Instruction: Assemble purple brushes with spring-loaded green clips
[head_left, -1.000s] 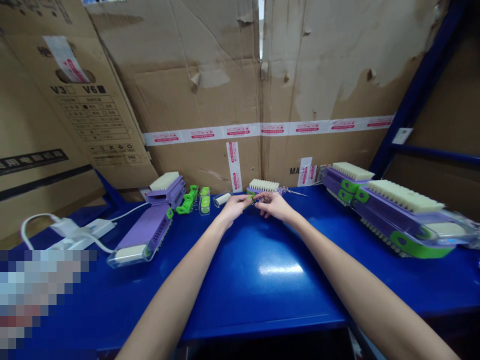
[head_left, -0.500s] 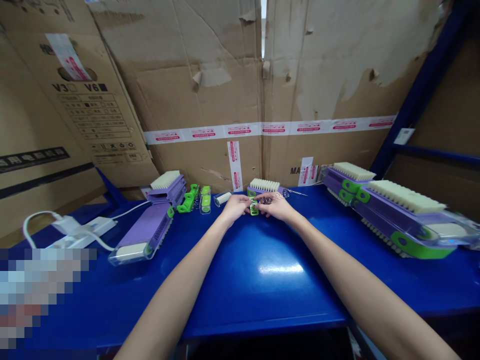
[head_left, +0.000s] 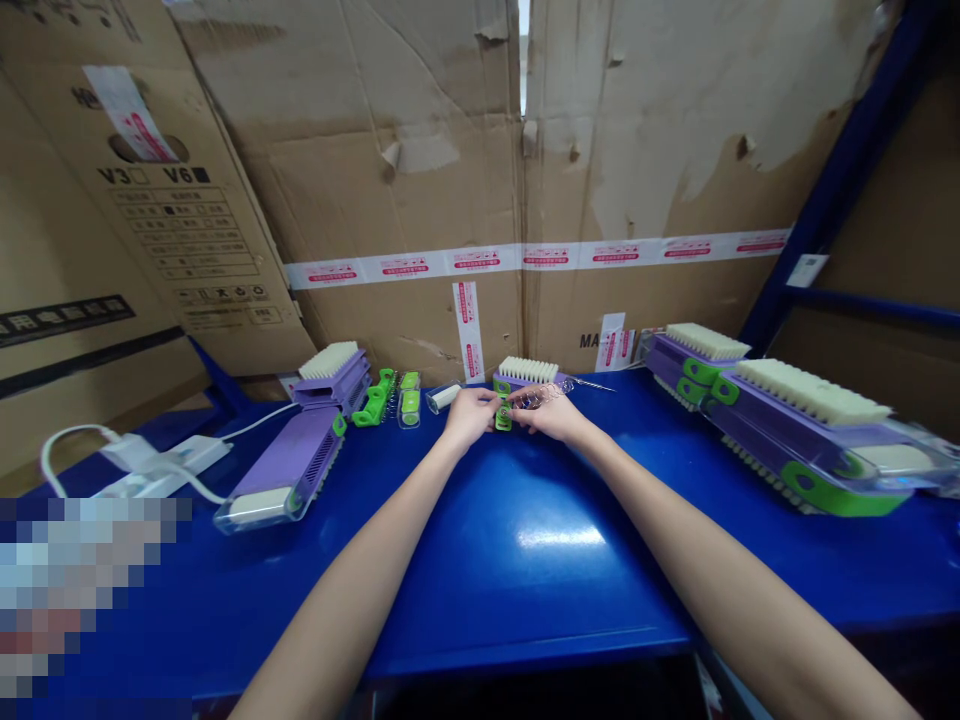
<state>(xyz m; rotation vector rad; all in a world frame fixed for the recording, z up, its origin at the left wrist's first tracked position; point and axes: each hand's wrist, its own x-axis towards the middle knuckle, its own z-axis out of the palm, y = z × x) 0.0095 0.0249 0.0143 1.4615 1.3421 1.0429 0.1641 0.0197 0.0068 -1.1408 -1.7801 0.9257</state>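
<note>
A small green plastic part point(head_left: 503, 422) is held upright between my two hands at the back of the blue table. My left hand point(head_left: 471, 418) is closed, its fingertips pinching the part from the left. From the right, the closed fingers of my right hand point(head_left: 553, 415) grip the same part. Shiny thin wire coils point(head_left: 546, 392) show at the right fingers; whether they are held, I cannot tell. A slim pointed metal tool point(head_left: 596, 385) sticks out just beyond that hand. Behind both hands stands a purple block with cream bristles point(head_left: 529, 370).
Left of my hands lie a clear-capped cream piece point(head_left: 444, 398), green pieces in a clear case point(head_left: 410, 402) and a green bracket point(head_left: 375, 400). Purple bristled units stand left point(head_left: 289, 465) and right point(head_left: 810, 420). A white power strip point(head_left: 184, 460) lies left; cardboard point(head_left: 405, 200) walls the back.
The green part has tilted and shifted very slightly to the left between my fingers. Both hands keep nearly the same place and grip.
</note>
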